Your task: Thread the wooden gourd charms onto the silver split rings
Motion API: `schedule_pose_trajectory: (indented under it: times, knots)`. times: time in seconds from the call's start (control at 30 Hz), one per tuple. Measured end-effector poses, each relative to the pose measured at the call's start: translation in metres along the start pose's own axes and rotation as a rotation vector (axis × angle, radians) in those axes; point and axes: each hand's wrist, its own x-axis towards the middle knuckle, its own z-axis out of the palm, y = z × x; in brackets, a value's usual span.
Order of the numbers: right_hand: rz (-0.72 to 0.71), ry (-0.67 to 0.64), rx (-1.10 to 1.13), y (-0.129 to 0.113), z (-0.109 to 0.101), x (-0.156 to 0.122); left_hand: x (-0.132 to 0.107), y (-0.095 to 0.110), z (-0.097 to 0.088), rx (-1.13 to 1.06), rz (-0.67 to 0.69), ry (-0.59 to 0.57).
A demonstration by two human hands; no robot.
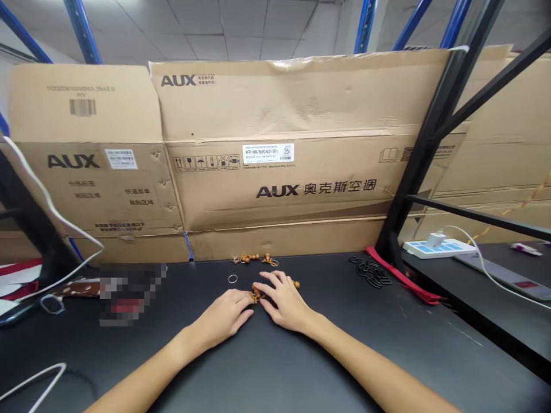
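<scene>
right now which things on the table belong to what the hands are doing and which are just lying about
In hand: wooden bead string, touched by left hand and right hand.
Lying about: metal ring, second bead string, black rings, red strap, power strip, cardboard boxes.

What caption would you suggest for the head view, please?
Left hand and right hand meet over a wooden-bead piece on a black table; a metal ring lies beyond, AUX cartons behind.

Forearms [172,355] were bare, unsleeved as far as seen. Left hand [228,314] and right hand [284,304] ungloved, fingers slender.
</scene>
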Motion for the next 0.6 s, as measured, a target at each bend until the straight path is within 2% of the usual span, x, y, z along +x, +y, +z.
schedule_pose_trajectory:
  times: [0.1,0.2,0.4,0.6]
  knots:
    - [-0.023,-0.032,0.036,-0.004,0.000,-0.001,-0.005,0.005,-0.004,-0.052,0.015,-0.022]
    - [-0.018,-0.042,0.074,-0.005,-0.001,0.001,-0.005,0.003,-0.002,-0.074,-0.008,0.005]
    - [-0.036,-0.148,0.091,-0.009,0.004,0.002,-0.005,0.001,0.003,-0.068,-0.013,0.034]
    - [-0.029,-0.164,0.221,-0.016,0.007,-0.002,-0.006,0.003,0.003,-0.068,-0.040,0.050]
